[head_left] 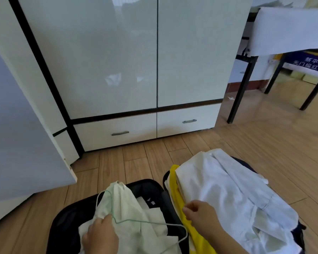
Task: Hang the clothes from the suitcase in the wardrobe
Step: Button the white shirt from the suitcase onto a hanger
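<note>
A black suitcase (70, 213) lies open on the floor below me. In its left half lies a pale green garment (125, 204) with a thin wire hanger (140, 223) on it. My left hand (99, 235) grips the garment and the hanger near the hook. The right half holds a pile of white clothes (228, 187) over a yellow garment (174, 189). My right hand (200, 211) pinches the edge of the yellow garment. The white wardrobe (117, 61) stands ahead with two glossy doors closed, and another door (17, 134) swung open at the left.
Two drawers (173, 123) with metal handles run along the wardrobe's base. At the right, a black-legged table (290, 32) with a white cloth stands over wooden floor (264, 143). Bare floor lies between the suitcase and the wardrobe.
</note>
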### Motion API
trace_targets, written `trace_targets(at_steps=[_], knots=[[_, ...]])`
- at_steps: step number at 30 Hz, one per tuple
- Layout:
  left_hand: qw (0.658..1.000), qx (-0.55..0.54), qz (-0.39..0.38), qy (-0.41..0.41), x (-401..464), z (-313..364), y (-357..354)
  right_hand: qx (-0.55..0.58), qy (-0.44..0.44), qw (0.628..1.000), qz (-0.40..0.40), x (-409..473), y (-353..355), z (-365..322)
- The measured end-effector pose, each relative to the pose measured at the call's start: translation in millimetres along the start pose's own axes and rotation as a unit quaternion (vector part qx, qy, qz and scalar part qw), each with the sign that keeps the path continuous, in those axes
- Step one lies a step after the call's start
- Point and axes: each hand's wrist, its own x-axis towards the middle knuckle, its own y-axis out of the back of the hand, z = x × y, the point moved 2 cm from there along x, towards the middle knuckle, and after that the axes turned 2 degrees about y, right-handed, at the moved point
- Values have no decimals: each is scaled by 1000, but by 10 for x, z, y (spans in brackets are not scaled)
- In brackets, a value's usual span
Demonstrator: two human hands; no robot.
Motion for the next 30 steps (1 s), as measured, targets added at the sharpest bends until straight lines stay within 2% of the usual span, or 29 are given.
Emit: trace_targets(at_steps=[1, 2, 3, 4, 6, 8, 10, 13, 15, 18, 20, 22, 23, 25, 27, 28, 29, 30], knots=[[1000, -27, 11, -8, -55, 35, 38, -30, 18, 999, 29, -8, 47, -9], [999, 30, 3, 14, -8, 20, -33, -56, 35, 995, 69, -20, 136, -8], [999, 23, 29, 34, 25, 23, -18, -93, 47, 989, 109, -43, 258, -2], [999, 37, 35, 8, 5, 59, -31, -138, 54, 979, 143, -64, 390, 33], [998, 43, 45, 10, 26, 106, -109, -246, 36, 952, 180, -68, 601, 174], [996, 51, 72, 3, -32, 296, -57, -304, -55, 937, 164, -95, 751, 419], [996, 41, 79, -24, 19, 477, -102, -302, -127, 935, 136, -99, 875, 640], [995, -22, 71, -70, -78, 845, -119, -293, -131, 936, 146, -127, 1016, 777], [987, -101, 38, -123, -161, 1072, -185, -263, -85, 945, 176, -125, 1058, 744], [938, -237, -67, -243, -345, 1399, -229, -95, 27, 973, 209, -103, 1140, 399], [906, -241, -158, -311, -520, 1623, -221, 15, 76, 976, 205, -160, 1216, -14], [888, -210, -180, -368, -681, 1831, -216, 148, 126, 967, 163, -276, 1258, -456], [873, -251, -187, -373, -737, 1888, -224, 212, 155, 957, 123, -349, 1250, -644], [851, -380, -162, -324, -797, 1988, -76, 297, 203, 932, 40, -485, 1227, -890], [849, -450, -171, -219, -669, 1924, 106, 342, 234, 910, 6, -573, 1242, -958], [821, -510, -185, -177, -572, 1903, 166, 339, 243, 909, 10, -579, 1266, -932], [789, -563, -195, -152, -530, 1883, 300, 291, 248, 924, 25, -575, 1295, -875], [751, -611, -204, -148, -521, 1833, 453, 190, 241, 951, 46, -538, 1310, -781]])
